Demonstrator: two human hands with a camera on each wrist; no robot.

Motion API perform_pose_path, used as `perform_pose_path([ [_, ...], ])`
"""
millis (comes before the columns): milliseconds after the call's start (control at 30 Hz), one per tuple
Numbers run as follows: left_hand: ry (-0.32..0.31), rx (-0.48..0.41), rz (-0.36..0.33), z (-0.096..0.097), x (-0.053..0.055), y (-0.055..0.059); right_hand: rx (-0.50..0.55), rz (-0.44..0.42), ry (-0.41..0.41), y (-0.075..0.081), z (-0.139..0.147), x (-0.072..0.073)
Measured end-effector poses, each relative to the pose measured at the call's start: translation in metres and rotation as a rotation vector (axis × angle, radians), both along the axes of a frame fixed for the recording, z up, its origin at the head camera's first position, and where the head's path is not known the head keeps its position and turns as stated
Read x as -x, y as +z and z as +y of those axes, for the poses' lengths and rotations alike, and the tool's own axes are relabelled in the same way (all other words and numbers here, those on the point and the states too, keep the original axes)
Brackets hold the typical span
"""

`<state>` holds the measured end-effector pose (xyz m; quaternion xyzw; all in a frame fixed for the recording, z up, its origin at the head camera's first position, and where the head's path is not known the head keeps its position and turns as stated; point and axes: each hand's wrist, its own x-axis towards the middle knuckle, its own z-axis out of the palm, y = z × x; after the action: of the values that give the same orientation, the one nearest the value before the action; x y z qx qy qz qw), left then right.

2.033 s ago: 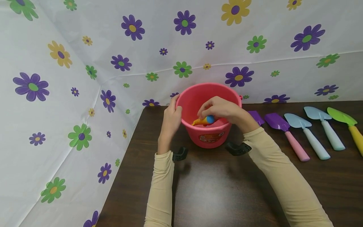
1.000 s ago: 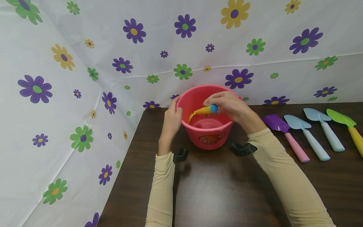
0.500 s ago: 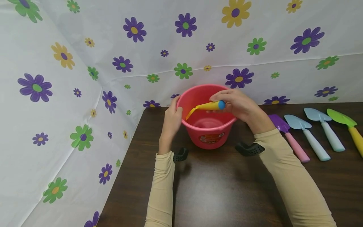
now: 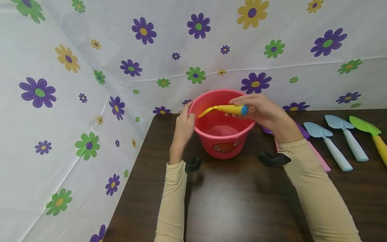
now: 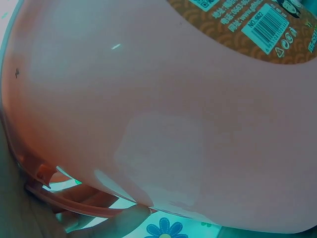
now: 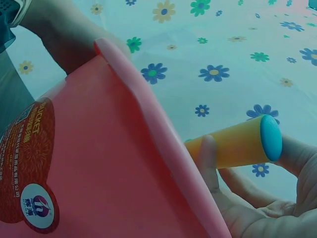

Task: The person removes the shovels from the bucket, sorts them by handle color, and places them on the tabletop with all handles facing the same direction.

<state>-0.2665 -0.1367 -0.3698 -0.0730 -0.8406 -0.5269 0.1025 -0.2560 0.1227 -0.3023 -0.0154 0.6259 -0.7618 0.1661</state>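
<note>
A pink bucket (image 4: 223, 143) stands upright near the table's back edge. My left hand (image 4: 183, 129) grips its rim on the left side, thumb outside and fingers over the edge. Between the thumb and fingers of my right hand (image 4: 266, 112) is the yellow handle of a small trowel (image 4: 231, 109) with a blue end cap. Its thin bent blade, seen edge-on, points left across the bucket's mouth. In the right wrist view the handle (image 6: 237, 144) shows past the bucket rim (image 6: 163, 129), which hides the blade. The left wrist view is mostly filled by the bucket's wall (image 5: 148, 99).
To the right lie trowels in a row: purple ones with pink handles partly behind my right arm, two pale blue ones (image 4: 317, 129) (image 4: 338, 121), and a green one (image 4: 365, 125) with a yellow handle. A flowered sheet (image 4: 169, 33) hangs behind and left of the dark table (image 4: 217, 201).
My right hand has drawn the trowel up from inside the bucket and moved right, tipping the handle nearly level. The left hand has stayed on the rim.
</note>
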Motion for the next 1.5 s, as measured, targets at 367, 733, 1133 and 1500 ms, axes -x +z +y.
perform_pose_path([
  [367,-0.012,-0.001,0.003,0.000,0.000,0.001,0.262,-0.124,0.003,-0.001,0.015,-0.007],
  [733,-0.022,-0.020,0.003,-0.001,-0.001,0.000,0.377,-0.130,-0.068,0.000,0.029,-0.025],
  [1133,-0.017,-0.014,0.003,-0.001,0.000,0.000,0.500,-0.069,-0.113,-0.004,0.048,-0.046],
  [1500,-0.016,0.005,-0.001,-0.001,0.002,0.001,0.592,-0.032,-0.117,-0.010,0.073,-0.060],
])
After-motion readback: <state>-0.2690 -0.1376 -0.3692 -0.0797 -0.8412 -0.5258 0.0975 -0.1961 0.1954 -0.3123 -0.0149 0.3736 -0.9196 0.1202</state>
